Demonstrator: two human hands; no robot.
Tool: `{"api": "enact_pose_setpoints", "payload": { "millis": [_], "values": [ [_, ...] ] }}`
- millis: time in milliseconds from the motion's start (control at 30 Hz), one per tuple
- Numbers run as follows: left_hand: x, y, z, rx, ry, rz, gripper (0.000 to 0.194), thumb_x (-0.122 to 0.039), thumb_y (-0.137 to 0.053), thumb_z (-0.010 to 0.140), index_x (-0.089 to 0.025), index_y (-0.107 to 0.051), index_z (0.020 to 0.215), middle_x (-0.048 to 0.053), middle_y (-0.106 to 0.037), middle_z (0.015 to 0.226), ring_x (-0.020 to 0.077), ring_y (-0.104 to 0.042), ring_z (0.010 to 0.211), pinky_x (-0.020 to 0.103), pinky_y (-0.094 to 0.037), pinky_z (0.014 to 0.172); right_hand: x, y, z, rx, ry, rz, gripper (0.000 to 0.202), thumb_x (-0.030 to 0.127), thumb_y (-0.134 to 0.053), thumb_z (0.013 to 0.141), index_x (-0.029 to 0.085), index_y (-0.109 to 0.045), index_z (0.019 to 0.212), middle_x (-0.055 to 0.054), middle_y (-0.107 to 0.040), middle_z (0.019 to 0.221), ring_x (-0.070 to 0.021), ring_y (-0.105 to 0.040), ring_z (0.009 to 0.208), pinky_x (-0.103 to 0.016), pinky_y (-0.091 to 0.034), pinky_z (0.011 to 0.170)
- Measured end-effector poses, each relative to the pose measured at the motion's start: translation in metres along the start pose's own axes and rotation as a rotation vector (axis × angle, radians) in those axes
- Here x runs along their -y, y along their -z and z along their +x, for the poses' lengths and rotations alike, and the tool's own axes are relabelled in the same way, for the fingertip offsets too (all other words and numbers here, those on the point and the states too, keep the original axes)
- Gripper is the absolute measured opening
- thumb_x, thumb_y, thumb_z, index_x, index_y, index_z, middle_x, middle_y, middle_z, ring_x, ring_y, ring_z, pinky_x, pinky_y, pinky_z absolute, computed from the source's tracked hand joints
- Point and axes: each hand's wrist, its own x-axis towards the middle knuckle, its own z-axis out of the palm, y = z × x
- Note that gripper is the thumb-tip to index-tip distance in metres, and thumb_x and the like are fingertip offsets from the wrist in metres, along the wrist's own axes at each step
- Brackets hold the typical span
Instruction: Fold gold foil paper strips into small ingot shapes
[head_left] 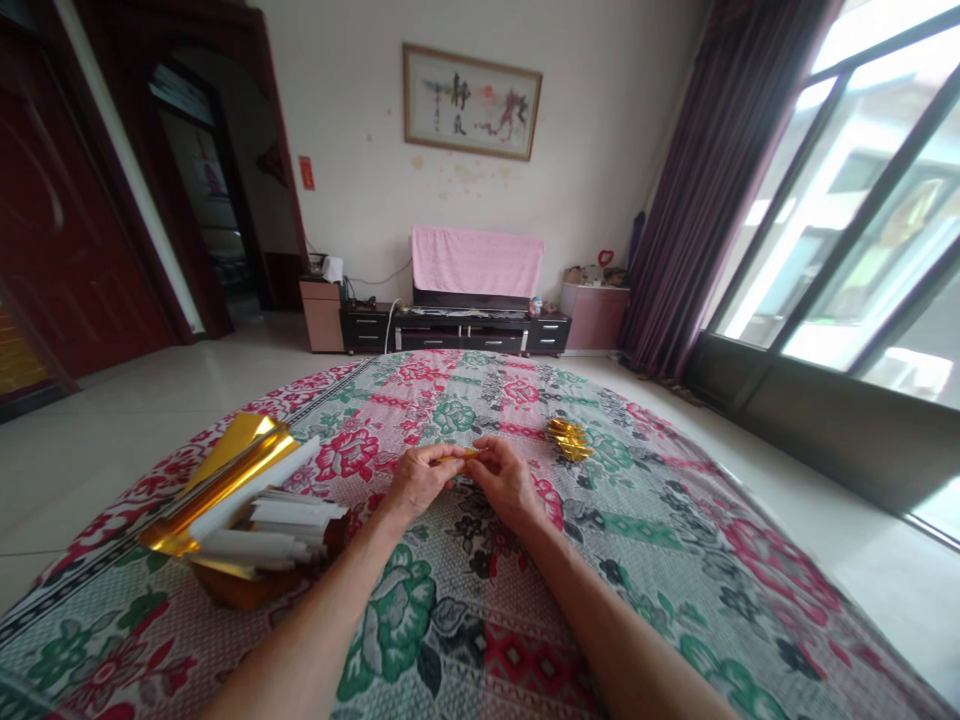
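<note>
While pinched between left hand [421, 480] and right hand [506, 478], a small gold piece [466, 456] above the floral cloth [517, 620].

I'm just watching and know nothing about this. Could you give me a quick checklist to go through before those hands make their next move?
1. Gold piece held by both the left hand and the right hand: ok, it is between their fingers.
2. A hand free for something else: not ok, both are on the piece.
3. Piece neatly shaped: cannot tell, the fingers cover much of it.
4. Small gold bundle apart from the hands: ok, it lies beyond the right hand.
5. White papers on the table: ok, at the left.
</note>
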Motion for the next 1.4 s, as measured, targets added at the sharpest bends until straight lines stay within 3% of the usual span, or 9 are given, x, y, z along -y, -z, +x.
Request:
{"api": "enact_pose_setpoints", "payload": {
  "millis": [533,1000,1400],
  "values": [
    [-0.001,0.0,0.0,-0.014,0.035,0.032,0.024,-0.032,-0.059,0.07,-0.019,-0.07,0.086,0.0,-0.065,0.063,0.0083,-0.052,0.046,0.019,-0.04,0.046,0.002,0.001,-0.001,0.017,0.02,0.015,0.025,0.025,-0.06,0.071,0.02,-0.052,0.094,0.003,-0.06,0.067,-0.0107,-0.055,0.058,-0.021,-0.042,0.053],
    [-0.005,-0.002,-0.001,-0.032,0.049,0.005,0.025,-0.034,-0.058,0.069,-0.015,-0.069,0.082,-0.003,-0.057,0.052,0.0071,-0.047,0.042,0.018,-0.034,0.043,0.012,-0.001,-0.002,0.023,-0.15,0.176,0.03,0.029,-0.064,0.067,0.018,-0.054,0.093,0.001,-0.065,0.069,-0.0126,-0.061,0.062,-0.023,-0.047,0.058],
    [-0.006,-0.003,0.002,-0.091,0.102,-0.024,0.027,-0.033,-0.059,0.066,-0.013,-0.068,0.082,-0.003,-0.059,0.054,0.0071,-0.046,0.041,0.019,-0.036,0.042,0.003,0.0,0.002,-0.027,-0.137,0.257,0.032,0.029,-0.066,0.064,0.017,-0.056,0.091,0.0,-0.063,0.073,-0.0119,-0.06,0.064,-0.024,-0.049,0.062]
  ]
}}
